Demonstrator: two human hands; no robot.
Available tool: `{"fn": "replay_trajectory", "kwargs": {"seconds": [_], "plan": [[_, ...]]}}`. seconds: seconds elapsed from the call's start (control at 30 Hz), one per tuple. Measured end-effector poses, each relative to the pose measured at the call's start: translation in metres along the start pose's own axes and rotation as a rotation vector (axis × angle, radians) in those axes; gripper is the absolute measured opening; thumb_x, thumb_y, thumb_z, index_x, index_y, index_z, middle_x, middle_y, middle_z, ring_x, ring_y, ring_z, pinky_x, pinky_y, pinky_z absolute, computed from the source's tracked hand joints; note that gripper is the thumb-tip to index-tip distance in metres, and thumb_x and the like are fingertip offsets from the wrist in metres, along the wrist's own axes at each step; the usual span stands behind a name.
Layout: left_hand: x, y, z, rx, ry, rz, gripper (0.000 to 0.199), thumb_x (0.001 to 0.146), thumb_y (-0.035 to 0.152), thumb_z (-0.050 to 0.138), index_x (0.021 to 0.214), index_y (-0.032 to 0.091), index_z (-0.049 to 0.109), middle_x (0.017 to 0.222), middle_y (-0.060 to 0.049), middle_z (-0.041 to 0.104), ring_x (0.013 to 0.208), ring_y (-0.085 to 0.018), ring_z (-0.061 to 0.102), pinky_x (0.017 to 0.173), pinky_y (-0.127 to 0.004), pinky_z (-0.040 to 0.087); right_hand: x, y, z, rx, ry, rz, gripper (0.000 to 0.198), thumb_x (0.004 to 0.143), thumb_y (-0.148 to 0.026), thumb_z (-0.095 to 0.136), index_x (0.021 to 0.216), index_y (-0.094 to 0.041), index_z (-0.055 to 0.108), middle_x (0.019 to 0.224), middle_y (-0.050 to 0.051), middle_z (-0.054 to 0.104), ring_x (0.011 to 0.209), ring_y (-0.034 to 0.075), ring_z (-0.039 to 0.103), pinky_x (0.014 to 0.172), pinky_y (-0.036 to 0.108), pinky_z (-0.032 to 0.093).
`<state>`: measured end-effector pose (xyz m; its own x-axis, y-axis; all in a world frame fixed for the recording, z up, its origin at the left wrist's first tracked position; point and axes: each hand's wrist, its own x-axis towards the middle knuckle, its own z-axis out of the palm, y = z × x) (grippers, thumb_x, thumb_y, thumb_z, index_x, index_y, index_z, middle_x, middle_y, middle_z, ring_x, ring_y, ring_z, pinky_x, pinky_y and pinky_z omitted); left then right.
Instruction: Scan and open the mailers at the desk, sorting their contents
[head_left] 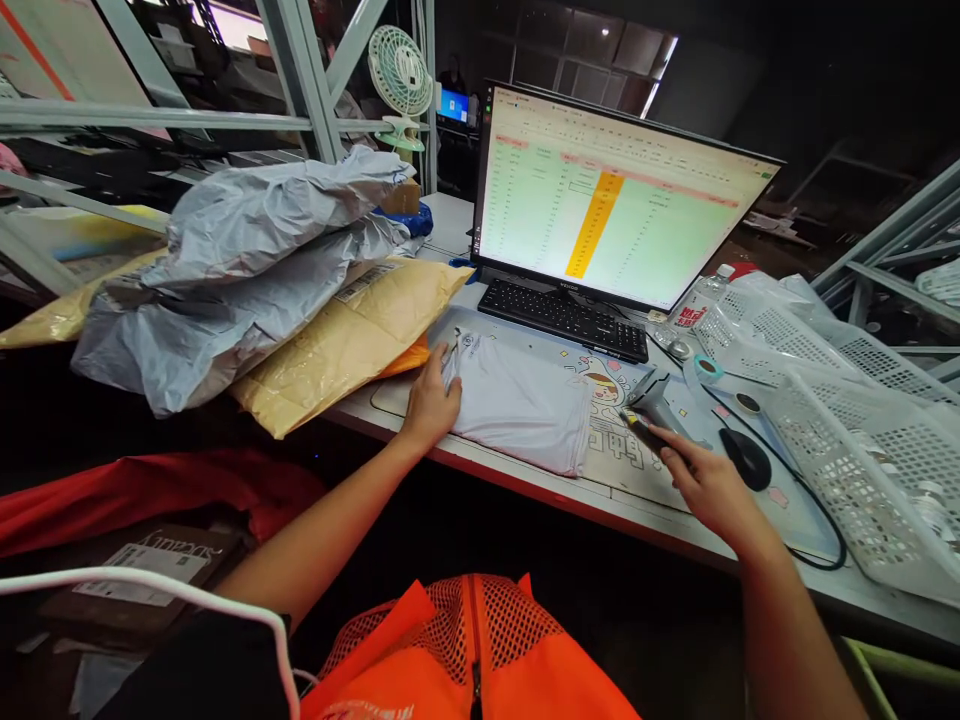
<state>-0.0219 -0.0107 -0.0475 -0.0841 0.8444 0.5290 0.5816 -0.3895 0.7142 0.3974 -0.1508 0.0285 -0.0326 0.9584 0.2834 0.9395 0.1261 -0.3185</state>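
A flat white plastic bag (521, 400) lies on the desk mat in front of the keyboard. At its left edge, my left hand (431, 405) is closed with the fingers on the plastic. My right hand (705, 480) grips a dark-handled utility knife (641, 432) with a bit of yellow near its front end, just right of the bag. A grey object (660, 400), perhaps a scanner or tape dispenser, sits right behind the knife; its kind is not clear.
Grey and yellow mailer bags (360, 330) are piled at the left, overhanging the desk edge. A keyboard (562, 315) and a lit monitor (615, 200) stand behind. On the right are a mouse (745, 458), its cable, a tape roll (707, 368) and white perforated baskets (847, 470).
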Motion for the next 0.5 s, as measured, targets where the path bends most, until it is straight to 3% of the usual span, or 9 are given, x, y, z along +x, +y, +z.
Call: {"fn": "replay_trajectory", "kwargs": {"seconds": [0.07,0.13,0.23,0.3,0.4,0.5], "plan": [[-0.003,0.009,-0.001,0.168,-0.087,0.178,0.062,0.097,0.021,0.056,0.156,0.009,0.047,0.171,-0.022,0.034,0.160,-0.037,0.032,0.130,-0.058,0.031,-0.003,0.010,0.017,-0.100,0.055,0.047,0.053,0.106,-0.045,0.042,0.150,-0.025,0.065,0.116,0.012,0.076,0.097,0.031,0.074,0.085,0.044,0.059],[-0.001,0.016,-0.001,0.296,-0.278,0.347,0.052,0.101,0.026,0.056,0.151,0.013,0.057,0.173,-0.018,0.034,0.163,-0.038,0.024,0.132,-0.060,0.025,-0.003,0.012,0.038,-0.214,0.077,0.085,0.055,0.106,-0.041,0.040,0.151,-0.021,0.064,0.118,0.015,0.073,0.099,0.033,0.071,0.088,0.047,0.058],[0.008,0.023,0.002,0.359,-0.605,0.500,0.045,0.107,0.028,0.050,0.149,0.020,0.060,0.166,-0.010,0.048,0.162,-0.033,0.030,0.132,-0.056,0.024,0.003,0.008,0.059,-0.323,0.091,0.082,0.051,0.104,-0.036,0.042,0.143,-0.016,0.069,0.117,0.017,0.071,0.104,0.034,0.068,0.094,0.051,0.057],[0.011,0.030,0.007,0.368,-0.737,0.533,0.046,0.109,0.026,0.046,0.154,0.021,0.056,0.163,-0.010,0.052,0.156,-0.030,0.040,0.129,-0.050,0.030,0.012,0.004,0.063,-0.308,0.150,0.025,0.049,0.103,-0.036,0.044,0.136,-0.014,0.072,0.119,0.018,0.071,0.107,0.035,0.066,0.098,0.053,0.055],[0.011,0.044,0.016,0.382,-0.756,0.515,0.044,0.110,0.033,0.050,0.151,0.020,0.058,0.155,-0.015,0.057,0.140,-0.030,0.055,0.117,-0.045,0.041,0.038,-0.008,0.056,-0.144,0.276,-0.093,0.049,0.101,-0.043,0.047,0.130,-0.014,0.074,0.118,0.017,0.072,0.108,0.034,0.067,0.099,0.051,0.055],[0.011,0.055,0.027,0.386,-0.673,0.482,0.036,0.108,0.041,0.056,0.136,0.021,0.067,0.135,-0.015,0.064,0.125,-0.031,0.060,0.107,-0.047,0.044,0.076,-0.032,0.055,0.038,0.256,-0.205,0.049,0.099,-0.051,0.052,0.128,-0.018,0.075,0.117,0.015,0.073,0.105,0.031,0.069,0.099,0.048,0.055]]}}
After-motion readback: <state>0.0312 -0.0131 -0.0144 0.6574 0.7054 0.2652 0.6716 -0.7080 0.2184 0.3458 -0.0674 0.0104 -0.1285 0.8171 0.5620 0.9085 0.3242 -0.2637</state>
